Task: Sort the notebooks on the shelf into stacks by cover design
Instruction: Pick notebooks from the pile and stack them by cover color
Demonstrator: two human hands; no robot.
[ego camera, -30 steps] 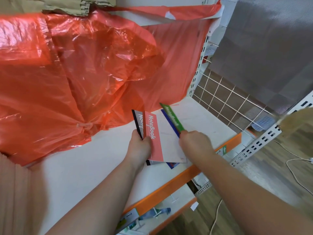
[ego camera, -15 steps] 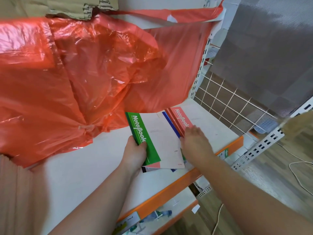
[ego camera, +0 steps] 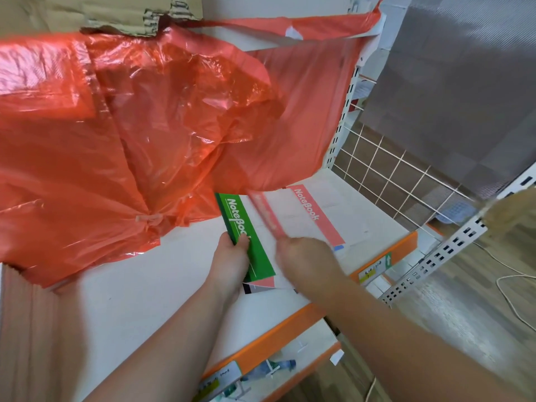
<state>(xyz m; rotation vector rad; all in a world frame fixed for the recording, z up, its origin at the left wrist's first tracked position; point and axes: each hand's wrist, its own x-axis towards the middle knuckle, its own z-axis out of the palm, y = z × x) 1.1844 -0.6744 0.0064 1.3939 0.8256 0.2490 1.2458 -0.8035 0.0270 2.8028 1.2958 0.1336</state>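
Fingers of the left hand [ego camera: 232, 256] wrapped over the near-left edge of a small pile, thumb on the green-striped notebook [ego camera: 246, 236] on top; a pink and a black-striped corner peek out beneath it at the pile's near end. Right hand [ego camera: 304, 256] grasping a pink-striped notebook [ego camera: 268, 214], tilted up on edge and motion-blurred; exact finger placement unreadable. Another pink-striped notebook [ego camera: 316, 216] lies flat on the white shelf [ego camera: 130, 291], just right of the held pile, near the orange front lip.

Risks: the flat pink pile sits close to the shelf's front edge, so a careless drop could push it off. The left hand's pile is fanned, pinched at one side only; lower books could slide out. The red plastic sheet [ego camera: 130, 126] hangs to the shelf just behind the books and could snag a lifted cover.

Change from half a second back: then the right hand lay flat over pink covers beside the pile; now one pink book lies set down and a second is lifted.
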